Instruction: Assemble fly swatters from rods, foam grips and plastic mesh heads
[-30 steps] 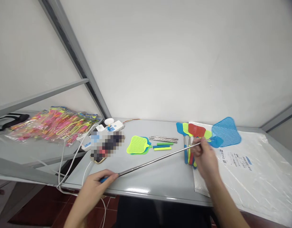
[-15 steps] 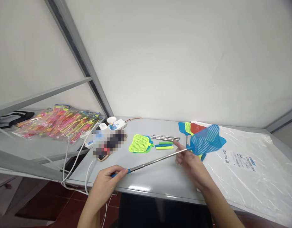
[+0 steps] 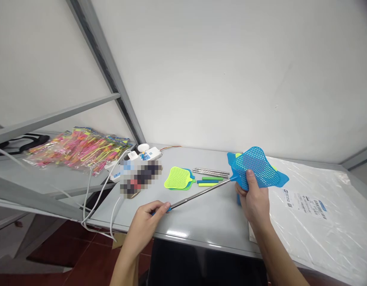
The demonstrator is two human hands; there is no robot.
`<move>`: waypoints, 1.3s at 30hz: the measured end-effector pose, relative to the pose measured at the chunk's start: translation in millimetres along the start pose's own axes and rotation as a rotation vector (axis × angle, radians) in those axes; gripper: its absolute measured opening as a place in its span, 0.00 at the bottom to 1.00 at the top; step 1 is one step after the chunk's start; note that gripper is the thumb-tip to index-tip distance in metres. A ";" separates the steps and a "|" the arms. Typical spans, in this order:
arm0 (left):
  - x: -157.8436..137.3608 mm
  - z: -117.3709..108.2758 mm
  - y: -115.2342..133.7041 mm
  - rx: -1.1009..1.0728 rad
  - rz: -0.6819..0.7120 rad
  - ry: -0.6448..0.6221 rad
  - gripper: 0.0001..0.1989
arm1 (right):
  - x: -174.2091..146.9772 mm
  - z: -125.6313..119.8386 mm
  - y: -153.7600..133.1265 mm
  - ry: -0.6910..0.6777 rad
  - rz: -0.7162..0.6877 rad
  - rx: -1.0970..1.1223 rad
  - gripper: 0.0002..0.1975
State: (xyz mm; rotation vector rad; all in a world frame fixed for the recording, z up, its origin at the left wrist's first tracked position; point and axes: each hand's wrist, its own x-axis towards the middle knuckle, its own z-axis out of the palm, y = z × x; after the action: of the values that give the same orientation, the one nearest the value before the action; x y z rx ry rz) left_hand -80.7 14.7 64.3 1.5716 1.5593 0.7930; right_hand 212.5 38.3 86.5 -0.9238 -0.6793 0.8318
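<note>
A blue fly swatter with a metal telescopic rod is held across the front of the desk between both hands. My left hand is closed around its blue handle, most of which the fingers hide. At the other end my right hand grips the lower edge of the perforated blue head, thumb on top. Behind the rod lie loose parts: a yellow-green swatter head on top of others, several metal rods, and green, blue and yellow handle tubes. More swatters lie partly hidden behind the held head.
A large white plastic mailing bag with a label covers the right of the grey desk. At left are a power strip, white cables, a pixelated item and bagged colourful goods on a shelf.
My right hand has moved from beneath the rod near the head to a grip on the head itself. The swatter head has turned to show its face more fully and steadied.
</note>
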 end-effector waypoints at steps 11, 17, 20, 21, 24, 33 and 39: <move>-4.4 46.6 47.1 -0.168 0.038 -0.097 0.16 | -34.1 11.2 26.1 0.034 0.228 -0.307 0.30; 4.4 96.4 56.1 -0.630 -0.122 -0.453 0.14 | -35.1 5.6 29.5 -0.467 0.256 -0.336 0.21; 11.5 131.5 61.4 -0.762 -0.149 -0.537 0.13 | -34.7 -8.9 27.2 -0.399 0.161 -0.461 0.18; 14.4 140.8 64.6 -0.760 -0.127 -0.563 0.13 | -31.2 -16.6 24.3 -0.359 0.134 -0.528 0.18; 24.7 161.6 79.8 -0.608 0.045 -0.628 0.14 | -12.8 -43.5 10.3 -0.195 0.053 -0.775 0.21; 57.1 217.0 121.2 0.271 0.610 -0.385 0.07 | 52.6 -93.4 -11.2 0.081 0.101 -1.458 0.23; 71.8 236.9 117.0 0.492 0.718 -0.223 0.05 | 76.1 -101.6 3.1 0.041 0.230 -1.615 0.22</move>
State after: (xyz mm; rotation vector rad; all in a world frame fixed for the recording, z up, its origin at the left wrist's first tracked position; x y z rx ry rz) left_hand 186.4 69.2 37.3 2.5542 1.0580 0.5777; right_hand 331.6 62.4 49.9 -2.4772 -1.2188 0.3028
